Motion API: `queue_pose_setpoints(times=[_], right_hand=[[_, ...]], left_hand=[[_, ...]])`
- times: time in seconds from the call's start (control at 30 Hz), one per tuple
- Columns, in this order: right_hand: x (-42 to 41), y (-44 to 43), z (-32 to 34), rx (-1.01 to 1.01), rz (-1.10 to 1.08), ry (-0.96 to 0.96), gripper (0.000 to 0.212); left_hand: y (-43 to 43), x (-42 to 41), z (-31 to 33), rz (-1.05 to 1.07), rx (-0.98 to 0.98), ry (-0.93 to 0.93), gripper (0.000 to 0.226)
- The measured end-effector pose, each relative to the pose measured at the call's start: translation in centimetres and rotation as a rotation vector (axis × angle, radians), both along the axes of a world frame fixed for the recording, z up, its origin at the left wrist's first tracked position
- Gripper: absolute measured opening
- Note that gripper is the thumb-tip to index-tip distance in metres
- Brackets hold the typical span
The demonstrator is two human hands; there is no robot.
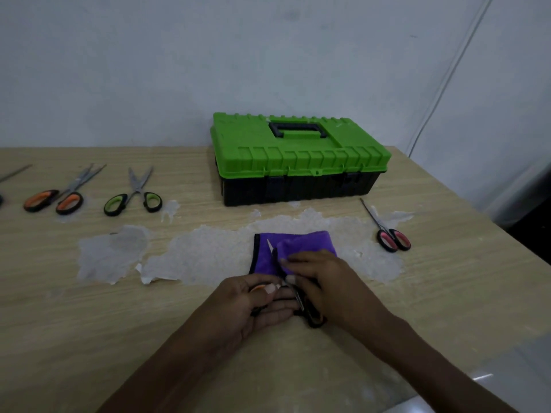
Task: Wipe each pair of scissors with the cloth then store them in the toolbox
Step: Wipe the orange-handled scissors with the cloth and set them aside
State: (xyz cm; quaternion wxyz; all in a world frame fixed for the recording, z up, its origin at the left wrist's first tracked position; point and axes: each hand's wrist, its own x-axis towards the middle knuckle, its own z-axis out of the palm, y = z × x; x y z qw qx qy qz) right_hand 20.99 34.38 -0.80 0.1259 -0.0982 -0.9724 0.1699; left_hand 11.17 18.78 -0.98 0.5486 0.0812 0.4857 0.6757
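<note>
Wood-grain table (89, 308), laminate peeling; left hand (262, 302), fingers curled, is gripping orange-handled scissors (274, 254); right hand (322, 281) is pinching fuzzy purple cloth (265, 259) over the blade. Green-lidded toolbox (298, 150) is sitting closed at twelve o'clock.

The left hand (256, 302) and right hand (325, 281) are bare, forearms unsleeved, fingernails short.

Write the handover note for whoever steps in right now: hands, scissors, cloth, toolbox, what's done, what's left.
The left hand grips the held scissors by an orange-lined handle.
The right hand pinches a fold of the purple cloth over their blade, on the table.
Waiting: orange-handled scissors and green-handled scissors at left, red-handled scissors at right.
The green toolbox is closed, so what is stored can't be seen.
Left: finish this wipe, open the box, store, then do the rest.
</note>
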Motion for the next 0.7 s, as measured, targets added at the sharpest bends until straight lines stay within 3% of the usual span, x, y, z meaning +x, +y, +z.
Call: queue_pose_setpoints(times=[0.2,0.37,0.6,0.7], right_hand=[[2.9,-1.6,-0.3,0.004,0.105,0.035,0.029],[2.6,-2.0,-0.2,0.211,0.031,-0.005,0.039],[4.1,-0.6,0.1,0.309,0.014,-0.078,0.033],[5.0,-0.3,0.8,0.169,-0.036,-0.023,0.035]], left_hand=[[0.4,0.2,-0.2,0.045,0.004,-0.044,0.021],[0.2,0.0,-0.1,0.057,-0.019,-0.071,0.019],[-0.1,0.2,0.1,0.055,-0.044,-0.054,0.020],[-0.1,0.2,0.2,0.040,-0.036,-0.044,0.020]])
